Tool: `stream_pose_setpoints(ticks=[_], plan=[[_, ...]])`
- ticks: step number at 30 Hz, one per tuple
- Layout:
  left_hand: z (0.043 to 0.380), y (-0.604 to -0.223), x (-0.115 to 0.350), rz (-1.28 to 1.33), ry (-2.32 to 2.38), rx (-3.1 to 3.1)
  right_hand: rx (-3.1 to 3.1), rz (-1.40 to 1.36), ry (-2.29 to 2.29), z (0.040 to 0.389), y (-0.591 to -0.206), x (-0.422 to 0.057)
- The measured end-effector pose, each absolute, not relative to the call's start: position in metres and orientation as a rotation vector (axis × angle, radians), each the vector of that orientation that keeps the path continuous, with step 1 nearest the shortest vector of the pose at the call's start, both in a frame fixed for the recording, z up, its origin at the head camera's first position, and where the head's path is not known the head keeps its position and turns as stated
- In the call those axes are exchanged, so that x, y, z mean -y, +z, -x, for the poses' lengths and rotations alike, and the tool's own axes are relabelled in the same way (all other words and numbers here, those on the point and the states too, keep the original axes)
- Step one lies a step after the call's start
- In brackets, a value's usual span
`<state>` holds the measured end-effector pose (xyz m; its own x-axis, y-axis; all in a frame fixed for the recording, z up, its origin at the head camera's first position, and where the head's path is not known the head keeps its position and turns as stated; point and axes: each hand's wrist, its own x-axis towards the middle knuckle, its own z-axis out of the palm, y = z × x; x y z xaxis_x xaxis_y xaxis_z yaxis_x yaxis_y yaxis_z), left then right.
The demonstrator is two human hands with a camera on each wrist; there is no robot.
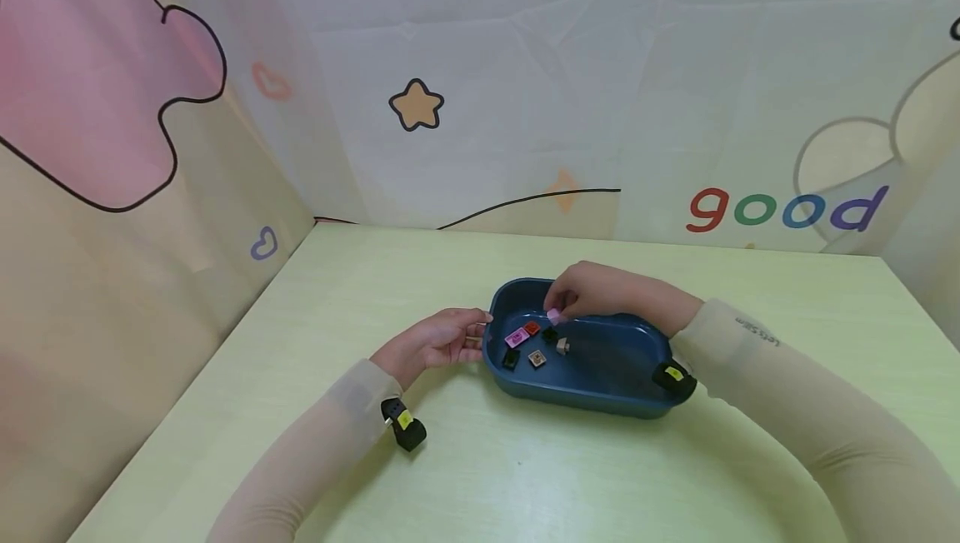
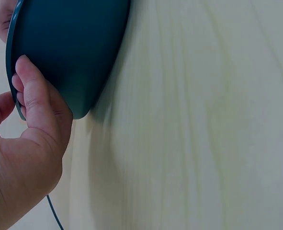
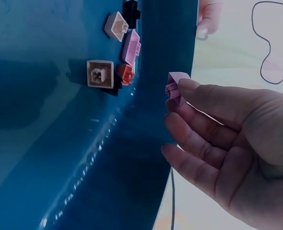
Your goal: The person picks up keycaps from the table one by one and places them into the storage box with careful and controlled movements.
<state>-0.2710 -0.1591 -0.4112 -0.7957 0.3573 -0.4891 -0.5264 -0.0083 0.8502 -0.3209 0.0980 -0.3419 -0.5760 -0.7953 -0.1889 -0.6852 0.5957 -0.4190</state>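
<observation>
Between thumb and fingertips, my right hand (image 1: 588,289) pinches a small pink keycap (image 3: 177,85) over the back left part of a blue plastic basin (image 1: 600,406). The hollow underside with its stem shows in the right wrist view. At the basin's left end, my left hand (image 2: 33,139) holds the rim, thumb at the edge and fingers against the outer wall. Loose in the basin lie a longer pink keycap (image 1: 517,337), a red keycap (image 1: 532,328), a beige keycap (image 1: 537,358), another beige keycap (image 1: 562,346) and two black ones, including a black keycap (image 1: 511,358).
The basin stands on a pale wood-grain table (image 1: 420,485). A printed cloth backdrop (image 1: 510,110) rises behind the table and along its left side. Each wrist wears a small black camera, such as the left wrist camera (image 1: 405,425).
</observation>
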Motion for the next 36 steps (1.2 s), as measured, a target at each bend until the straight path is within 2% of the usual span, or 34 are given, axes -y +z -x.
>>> stream_pose_setpoints(ticks=[36], plan=[[0.273, -0.412, 0.159, 0.199, 1.856, -1.66, -2.387, 1.202, -0.378, 0.328, -0.372, -0.077]])
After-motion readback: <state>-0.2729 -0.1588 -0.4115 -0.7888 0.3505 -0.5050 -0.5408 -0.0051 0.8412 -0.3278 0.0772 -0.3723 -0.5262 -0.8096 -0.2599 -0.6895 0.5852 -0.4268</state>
